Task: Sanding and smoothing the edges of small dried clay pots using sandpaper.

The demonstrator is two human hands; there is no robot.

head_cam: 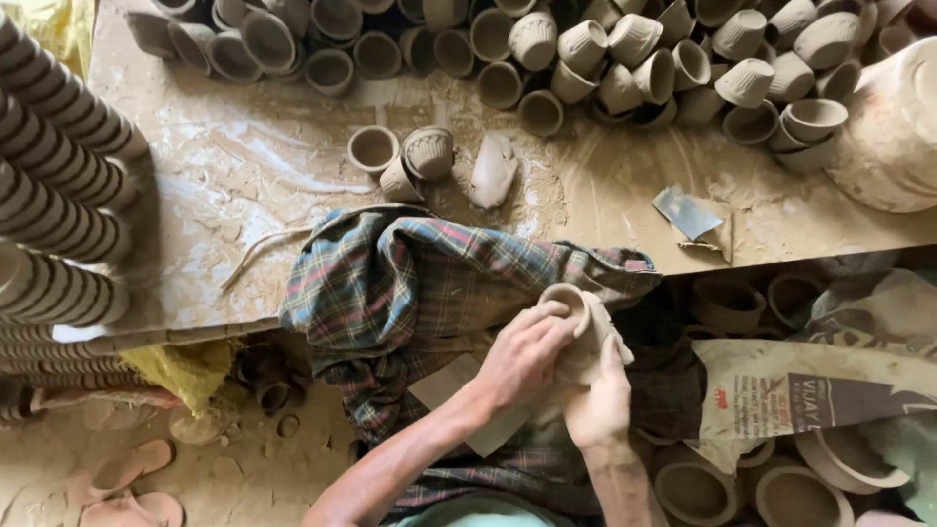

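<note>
Both grips closed on one damp clay cup [576, 327]: left hand [522, 356] wrapped over rim and side, right hand [597, 405] cradling underneath, above plaid cloth [429, 293] on lap. Many finished cups [625, 59] crowding bench [244, 166] beyond, more stacked [59, 195] at left; this one in working.

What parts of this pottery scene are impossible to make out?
- Clay cup, head view: its lower body is hidden by the left hand and right hand.
- Big pot: cut off by the right edge.
- Stacked cups: cut off by the left edge.
- Under the plaid cloth: hidden.
</note>
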